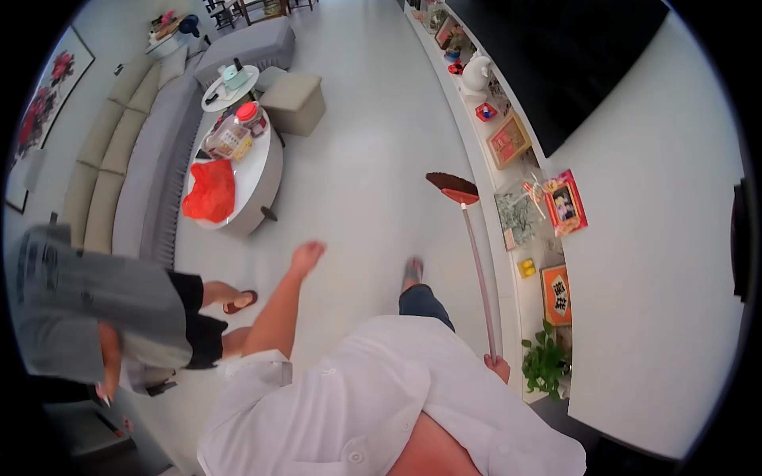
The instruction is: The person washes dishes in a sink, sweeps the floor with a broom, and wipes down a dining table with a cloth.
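Note:
My right hand point(498, 368) is closed around the end of a broom's pale pinkish handle, low beside the shelf. The broom point(479, 274) stretches forward from it, with a red head and dark bristles point(452, 184) at the far end, near the foot of the shelf. My left hand point(308, 258) is held out ahead over the floor, slightly blurred, with loosely bent fingers and nothing visible in it. Nearest to that hand is the oval white coffee table point(266, 178), bearing a red plastic bag point(209, 192) and a red-lidded jar point(251, 117).
Another person in a grey shirt point(87, 293) is close on my left. A long sofa point(151, 151) lines the left wall, with a beige stool point(294, 103) by the tables. On the right, a low shelf holds framed items, a white figurine point(477, 73) and a green plant point(543, 361).

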`<state>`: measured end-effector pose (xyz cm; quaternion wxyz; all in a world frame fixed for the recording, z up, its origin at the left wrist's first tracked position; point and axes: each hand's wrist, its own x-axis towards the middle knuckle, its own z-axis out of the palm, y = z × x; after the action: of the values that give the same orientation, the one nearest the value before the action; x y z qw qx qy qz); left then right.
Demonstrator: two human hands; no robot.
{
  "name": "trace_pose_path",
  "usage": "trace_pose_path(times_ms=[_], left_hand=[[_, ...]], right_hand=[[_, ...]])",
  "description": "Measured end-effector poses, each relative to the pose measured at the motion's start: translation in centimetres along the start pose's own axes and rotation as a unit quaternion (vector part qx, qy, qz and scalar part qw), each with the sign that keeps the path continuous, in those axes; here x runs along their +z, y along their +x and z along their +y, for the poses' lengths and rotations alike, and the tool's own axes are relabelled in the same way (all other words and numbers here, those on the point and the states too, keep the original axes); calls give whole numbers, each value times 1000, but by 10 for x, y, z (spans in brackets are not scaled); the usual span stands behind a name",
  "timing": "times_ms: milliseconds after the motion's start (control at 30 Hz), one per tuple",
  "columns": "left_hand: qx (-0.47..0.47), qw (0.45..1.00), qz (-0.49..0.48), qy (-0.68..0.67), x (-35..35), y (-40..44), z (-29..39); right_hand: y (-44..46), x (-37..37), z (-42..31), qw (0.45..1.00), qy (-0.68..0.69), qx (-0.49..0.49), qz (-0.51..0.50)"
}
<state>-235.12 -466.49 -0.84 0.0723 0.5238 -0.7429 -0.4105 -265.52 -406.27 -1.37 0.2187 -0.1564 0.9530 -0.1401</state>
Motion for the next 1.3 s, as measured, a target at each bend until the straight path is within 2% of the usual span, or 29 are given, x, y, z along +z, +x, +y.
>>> trace_pose_path(times_ms=[33, 100, 200, 233, 267, 300, 333, 367, 400, 467, 533, 600, 633, 667, 700, 733, 767, 833, 867, 900, 933, 967, 1033, 1067, 1133, 1167, 1200, 1233, 1300], left_hand=[[54, 994, 12, -90, -13, 61, 32], [63, 995, 25, -67, -61, 144, 127], [-32, 977, 101, -183, -68, 252, 136], [-69, 959, 128, -245, -51, 275, 103], [-114, 950, 101, -271, -37, 287, 71], [-151, 955, 82, -242, -16, 283, 45], [-224, 965, 1, -135, 0, 282, -21], [-241, 965, -84, -52, 9, 274, -54], [-261, 953, -156, 0, 6, 259, -69], [-328, 914, -236, 27, -20, 248, -79], [-402, 877, -262, 15, -55, 281, -76], [-447, 856, -260, 0, -88, 345, -74], [-457, 854, -250, -9, -103, 389, -73], [-457, 856, -240, -13, -117, 436, -69], [-438, 871, -221, -19, -133, 494, -65], [-408, 892, -193, -20, -147, 555, -65], [-377, 912, -164, -19, -165, 623, -62], [-252, 963, -21, -91, -211, 795, -49], [-177, 972, 52, -143, -239, 892, -33], [-126, 980, 122, -96, -273, 989, -10], [-155, 953, 116, -234, -323, 1071, 55], [-86, 964, 127, -216, -375, 1128, 137], [4, 957, 173, -235, -437, 1238, 236], [2, 943, 181, -280, -446, 1279, 259], [2, 912, 193, -363, -469, 1347, 297], [-43, 893, 180, -411, -457, 1378, 264], [-77, 883, 127, -445, -440, 1399, 216], [-162, 911, 100, -365, -424, 1400, 187], [-237, 939, -36, -247, -386, 1375, 124]], right_hand=[[36, 8, -17, 1000, 9, 0, -6], [116, 23, -64, 999, 28, -2, -21], [276, 29, -175, 997, -13, -40, -57], [338, 38, -210, 991, -4, -78, -112], [384, 21, -275, 989, 26, -7, -147], [431, 2, -333, 985, 53, 7, -166], [452, -27, -417, 982, 56, 46, -177], [489, -47, -483, 977, 59, 80, -190], [526, -51, -519, 980, 48, 61, -185], [608, -55, -584, 984, 28, 17, -173], [701, -17, -586, 978, -75, -194, 18], [734, -31, -641, 991, -73, -115, -5], [745, -33, -671, 994, 3, 3, -110], [758, -18, -689, 985, 60, 74, -141], [774, -11, -707, 974, 91, 74, -195], [792, 0, -721, 982, -51, -99, -152], [798, 1, -756, 991, -87, -83, -59], [829, -10, -834, 996, -49, -13, -71], [849, -6, -866, 996, -44, -12, -82], [873, -2, -893, 995, -37, -10, -89], [899, 8, -918, 996, -46, -20, -75], [926, 19, -946, 995, -28, -15, -90], [981, 5, -1031, 994, 8, -10, -113], [1012, -1, -1083, 990, 61, -7, -130], [1121, 21, -1142, 988, 47, -31, -145], [1148, 38, -1172, 986, 47, -34, -158], [1169, 33, -1224, 978, 49, 31, -199], [1195, 4, -1296, 966, 46, 97, -236], [1254, 6, -1381, 968, 65, 105, -219]])
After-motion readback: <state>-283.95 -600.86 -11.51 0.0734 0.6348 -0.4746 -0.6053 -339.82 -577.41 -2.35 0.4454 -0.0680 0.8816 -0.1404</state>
